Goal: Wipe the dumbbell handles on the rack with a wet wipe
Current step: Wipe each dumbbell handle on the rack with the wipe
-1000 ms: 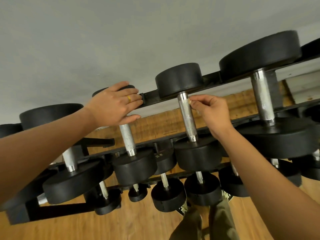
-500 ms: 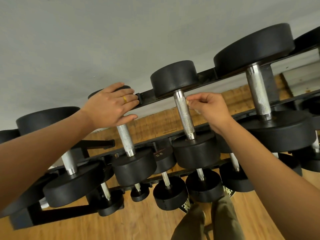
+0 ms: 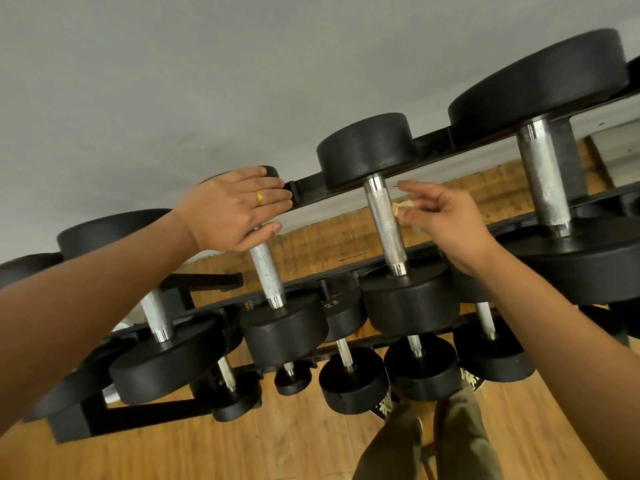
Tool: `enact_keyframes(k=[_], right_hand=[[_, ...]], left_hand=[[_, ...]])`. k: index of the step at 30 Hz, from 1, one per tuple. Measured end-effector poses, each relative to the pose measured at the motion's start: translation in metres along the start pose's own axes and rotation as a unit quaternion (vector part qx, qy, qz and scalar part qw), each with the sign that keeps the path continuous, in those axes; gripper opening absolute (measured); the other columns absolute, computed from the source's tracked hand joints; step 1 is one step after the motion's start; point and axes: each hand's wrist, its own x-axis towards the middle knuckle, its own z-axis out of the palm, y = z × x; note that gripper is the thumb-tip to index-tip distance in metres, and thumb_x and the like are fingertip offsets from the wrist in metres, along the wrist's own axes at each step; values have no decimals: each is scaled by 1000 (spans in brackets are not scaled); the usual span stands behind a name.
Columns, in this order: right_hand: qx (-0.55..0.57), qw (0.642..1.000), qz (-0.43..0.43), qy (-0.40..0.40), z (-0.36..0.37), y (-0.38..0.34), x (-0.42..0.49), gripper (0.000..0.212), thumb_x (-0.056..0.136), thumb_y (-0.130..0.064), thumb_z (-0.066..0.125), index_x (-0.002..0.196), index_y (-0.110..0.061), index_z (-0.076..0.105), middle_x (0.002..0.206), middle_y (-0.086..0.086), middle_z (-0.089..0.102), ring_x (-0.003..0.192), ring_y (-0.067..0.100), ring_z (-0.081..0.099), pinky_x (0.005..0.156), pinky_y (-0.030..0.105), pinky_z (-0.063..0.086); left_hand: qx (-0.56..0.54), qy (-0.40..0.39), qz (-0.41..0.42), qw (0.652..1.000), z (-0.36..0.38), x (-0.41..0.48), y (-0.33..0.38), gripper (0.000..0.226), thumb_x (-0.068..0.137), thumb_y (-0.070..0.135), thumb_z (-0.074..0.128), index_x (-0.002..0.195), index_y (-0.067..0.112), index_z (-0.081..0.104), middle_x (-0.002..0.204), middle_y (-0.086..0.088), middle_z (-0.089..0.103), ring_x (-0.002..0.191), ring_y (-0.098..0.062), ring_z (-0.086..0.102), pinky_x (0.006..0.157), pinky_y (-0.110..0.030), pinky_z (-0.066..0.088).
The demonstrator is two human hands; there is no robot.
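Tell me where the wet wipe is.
Head view, right of centre: the wet wipe is pinched by the right hand, just right of the middle top-row dumbbell handle.

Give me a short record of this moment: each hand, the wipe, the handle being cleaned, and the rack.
left hand: rests flat on a black dumbbell end, fingers straight
right hand: pinches the wet wipe
wet wipe: small, crumpled, at the right side of the handle
handle: knurled metal, top row
rack: black, several rows of dumbbells
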Motion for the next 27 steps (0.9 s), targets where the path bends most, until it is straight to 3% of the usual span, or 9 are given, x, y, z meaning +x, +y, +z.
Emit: enact_keyframes(k=[2, 6, 11, 17, 22, 27], right_hand=[[26, 1000, 11, 7, 1, 4, -7, 38, 88, -5, 72, 120, -25, 68, 92, 0, 77, 95, 16, 73, 96, 33, 55], [-10, 1000, -11, 14, 3, 3, -11, 21, 87, -5, 74, 95, -25, 74, 91, -2, 77, 92, 17, 73, 94, 37, 57], [-62, 997, 22, -29, -7, 7, -22, 16, 86, -6, 74, 93, -20, 77, 90, -2, 78, 89, 14, 73, 91, 34, 56], [-126, 989, 36, -73, -15, 10, -34, 18, 84, -7, 77, 84, -26, 77, 84, -16, 76, 83, -2, 70, 77, 12, 50], [-5, 999, -11, 48, -8, 0, -16, 16, 87, -5, 74, 96, -18, 77, 89, 0, 78, 88, 14, 73, 91, 33, 57], [28, 992, -72, 101, 19, -17, 11, 21, 88, -5, 73, 96, -25, 76, 90, -1, 77, 88, 14, 74, 90, 35, 59]], left_hand=[[6, 6, 0, 1000, -1, 0, 0, 42, 105, 34, 52, 127, 4, 70, 127, -14, 71, 124, -32, 65, 114, -49, 42], [11, 11, -1, 1000, 0, -1, -1, 43, 105, 36, 53, 127, 4, 70, 127, -15, 71, 125, -32, 64, 115, -48, 41], [1, 15, -2, 1000, 5, -3, 0, 44, 105, 37, 52, 127, 4, 70, 126, -15, 71, 125, -33, 64, 115, -49, 42], [8, 32, 6, 999, 4, -2, 0, 44, 104, 38, 55, 124, 3, 72, 124, -15, 72, 122, -33, 66, 113, -49, 44], [8, 38, 8, 999, 3, -1, 1, 44, 104, 38, 55, 123, 3, 72, 123, -15, 73, 121, -33, 67, 111, -49, 45], [10, 38, 9, 999, 5, -1, 0, 45, 104, 39, 54, 124, 3, 72, 122, -16, 73, 120, -34, 67, 113, -49, 44]])
